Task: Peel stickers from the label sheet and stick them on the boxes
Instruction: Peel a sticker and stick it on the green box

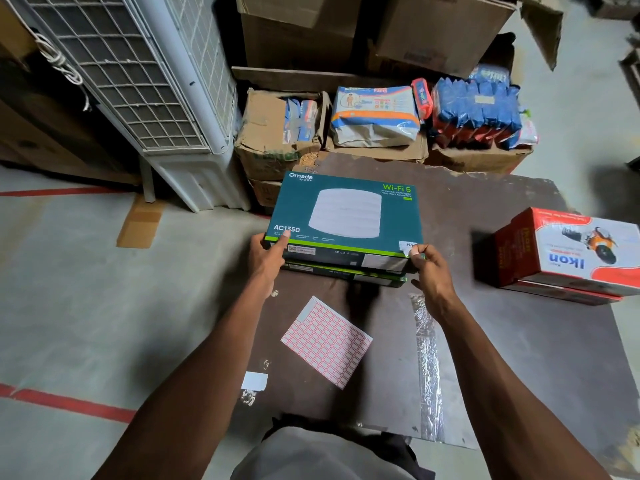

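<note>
Sticker (408,248): small white label at the near right corner of the top teal box (346,209), partly under the right thumb; it looks to be in the act of being pressed on.
Right hand (431,268): thumb and forefinger pinch the box corner over the sticker, other fingers curled below the edge.
Left hand (268,252): grips the near left corner, forefinger laid straight on the top face, thumb on the front side, steadying the box.
Boxes: the teal box lies on at least one more like it, at the far middle of the dark surface (485,341); a red-and-white box (568,251) stands well apart at the right.
Label sheet (327,341): red-bordered grid, flat on the surface near the person, apart from both hands.
Doing it well: I judge the best move is to rub the thumb outward across the sticker so no edge lifts, keeping the left hand firm so the stack does not slide, and to keep it clear of the printed marks on the box.
Hidden: most of the sticker is covered by the thumb, so whether it lies square or fully stuck I cannot tell.
Hard to read: the sticker's print is cut short; how many teal boxes are stacked is unclear.
Unclear: which cells of the sheet are already empty cannot be made out; a small white scrap (254,381) lies near it.
</note>
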Demonstrator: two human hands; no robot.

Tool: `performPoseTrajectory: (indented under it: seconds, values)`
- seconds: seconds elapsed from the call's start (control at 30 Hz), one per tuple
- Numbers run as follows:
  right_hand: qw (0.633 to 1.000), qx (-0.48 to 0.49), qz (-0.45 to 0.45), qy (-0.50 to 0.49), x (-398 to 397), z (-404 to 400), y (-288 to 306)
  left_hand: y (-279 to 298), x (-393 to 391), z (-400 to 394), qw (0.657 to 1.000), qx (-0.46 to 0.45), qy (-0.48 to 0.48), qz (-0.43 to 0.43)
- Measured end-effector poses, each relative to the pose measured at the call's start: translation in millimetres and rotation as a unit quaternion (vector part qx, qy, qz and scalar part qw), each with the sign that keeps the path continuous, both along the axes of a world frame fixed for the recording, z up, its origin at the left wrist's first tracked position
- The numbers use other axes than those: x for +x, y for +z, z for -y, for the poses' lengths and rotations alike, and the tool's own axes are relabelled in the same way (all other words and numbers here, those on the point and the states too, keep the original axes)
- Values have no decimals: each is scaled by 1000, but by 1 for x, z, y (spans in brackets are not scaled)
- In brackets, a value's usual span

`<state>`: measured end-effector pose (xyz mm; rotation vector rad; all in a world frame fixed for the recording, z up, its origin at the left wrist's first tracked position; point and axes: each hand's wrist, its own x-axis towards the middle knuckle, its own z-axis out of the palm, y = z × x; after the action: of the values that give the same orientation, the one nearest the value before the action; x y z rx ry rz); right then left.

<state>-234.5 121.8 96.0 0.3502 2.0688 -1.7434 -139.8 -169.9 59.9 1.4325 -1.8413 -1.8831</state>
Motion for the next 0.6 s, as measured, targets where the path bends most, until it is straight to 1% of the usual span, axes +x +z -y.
performPoseTrajectory:
  seconds: [0.13,0.23,0.33,0.5,0.53,0.6]
  values:
    - [1000,-6,5,-12,2,4,11,19,-10,0,996,65,47,-28]
    - [999,-16,20,-21,2,5,20,30,-16,3,990,123,60,-46]
    - [999,-18,37,-25,1,4,27,43,-22,4,981,153,71,-93]
    - [997,-24,57,-36,8,-1,31,72,-30,-3,985,79,66,-138]
    - [998,-25,50,-42,11,-2,32,78,-31,-5,985,54,62,-153]
    - [998,-25,10,-58,15,-4,39,93,-33,-9,984,-29,34,-174]
